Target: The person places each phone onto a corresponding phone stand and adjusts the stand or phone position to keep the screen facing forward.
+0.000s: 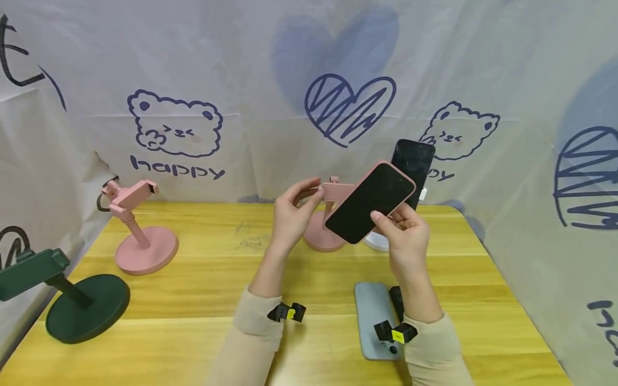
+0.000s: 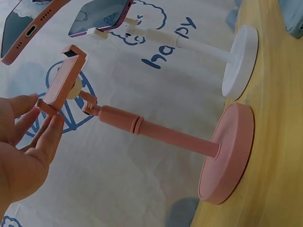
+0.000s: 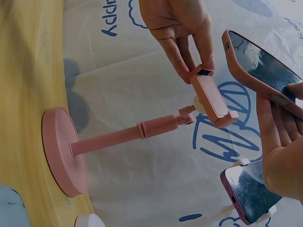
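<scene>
My left hand (image 1: 289,220) pinches the left end of the clamp on a pink phone stand (image 2: 175,138). In the right wrist view, finger and thumb sit on either side of that clamp's end jaw, and the clamp (image 3: 211,97) holds no phone. With my right hand (image 1: 407,236) I hold a phone in a pink case (image 1: 369,203), tilted, dark screen toward me, thumb on the glass and fingers behind. It is up in the air just right of the clamp, overlapping it in the head view. Behind it, a second phone (image 1: 416,161) stands in the clamp of a white stand (image 2: 240,61).
To the left are another pink stand (image 1: 147,251) and a dark green stand (image 1: 89,308). A light blue phone (image 1: 372,316) lies back up near my right forearm, with a dark object (image 1: 397,300) beside it. A printed cloth (image 1: 260,139) hangs behind the wooden table (image 1: 203,300).
</scene>
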Tool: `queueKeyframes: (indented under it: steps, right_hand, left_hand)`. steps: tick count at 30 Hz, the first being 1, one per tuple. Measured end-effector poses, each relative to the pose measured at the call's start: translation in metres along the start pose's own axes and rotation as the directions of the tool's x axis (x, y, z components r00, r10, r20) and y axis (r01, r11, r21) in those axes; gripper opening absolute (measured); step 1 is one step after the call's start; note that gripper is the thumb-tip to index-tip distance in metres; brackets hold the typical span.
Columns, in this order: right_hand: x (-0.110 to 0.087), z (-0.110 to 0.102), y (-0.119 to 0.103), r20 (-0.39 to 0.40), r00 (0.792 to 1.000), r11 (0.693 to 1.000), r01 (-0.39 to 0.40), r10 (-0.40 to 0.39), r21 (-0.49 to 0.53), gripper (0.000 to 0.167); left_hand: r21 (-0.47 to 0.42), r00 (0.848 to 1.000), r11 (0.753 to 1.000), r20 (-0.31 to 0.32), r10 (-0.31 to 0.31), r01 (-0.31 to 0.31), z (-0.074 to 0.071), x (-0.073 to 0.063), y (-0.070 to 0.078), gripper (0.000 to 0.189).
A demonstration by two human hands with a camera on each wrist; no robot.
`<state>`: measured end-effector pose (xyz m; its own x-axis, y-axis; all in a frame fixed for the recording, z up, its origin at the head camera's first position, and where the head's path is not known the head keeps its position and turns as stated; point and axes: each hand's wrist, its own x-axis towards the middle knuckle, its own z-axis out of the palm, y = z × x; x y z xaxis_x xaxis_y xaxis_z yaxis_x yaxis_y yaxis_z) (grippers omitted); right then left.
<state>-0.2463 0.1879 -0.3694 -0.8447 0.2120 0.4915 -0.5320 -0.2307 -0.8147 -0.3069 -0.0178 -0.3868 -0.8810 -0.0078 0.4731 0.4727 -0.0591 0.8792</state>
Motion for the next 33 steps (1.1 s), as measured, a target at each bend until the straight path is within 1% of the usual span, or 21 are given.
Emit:
queueKeyframes:
  steps: [4, 13, 19, 22, 25, 29, 33]
  right_hand:
    - [0.0, -0.001, -0.001, 0.004, 1.0, 1.0, 0.011, -0.011, -0.004, 0.03]
    - [0.005, 0.003, -0.006, -0.002, 0.998, 0.998, 0.059, -0.059, 0.003, 0.023]
    - [0.01, 0.003, -0.011, -0.047, 0.997, 0.998, 0.057, -0.058, -0.022, 0.023]
    - [0.017, 0.004, -0.013, -0.055, 0.997, 0.998, 0.042, -0.045, -0.053, 0.023]
    - [0.027, 0.007, -0.015, -0.05, 0.999, 0.997, 0.01, -0.014, -0.073, 0.024]
    - [0.041, 0.012, -0.016, -0.044, 0.999, 0.994, -0.03, 0.025, -0.109, 0.026]
    - [0.057, 0.017, -0.015, -0.034, 0.999, 0.99, -0.045, 0.041, -0.13, 0.027]
  left_hand:
    - [0.017, 1.0, 1.0, 0.009, -0.013, 0.013, -0.001, 0.001, 0.002, 0.031]
    - [0.015, 1.0, 1.0, -0.01, -0.011, 0.011, -0.002, 0.002, 0.002, 0.03]
    - [0.021, 0.999, 0.999, 0.009, -0.034, 0.034, 0.001, 0.0, 0.003, 0.03]
    - [0.016, 0.999, 0.999, 0.005, -0.038, 0.038, 0.002, -0.001, 0.003, 0.03]
    - [0.02, 0.999, 0.999, -0.002, -0.034, 0.034, 0.002, -0.001, 0.004, 0.029]
    - [0.023, 0.999, 0.999, -0.003, -0.031, 0.032, 0.003, -0.001, 0.004, 0.029]
    - [0.012, 0.999, 0.999, -0.003, -0.035, 0.035, 0.003, -0.001, 0.004, 0.03]
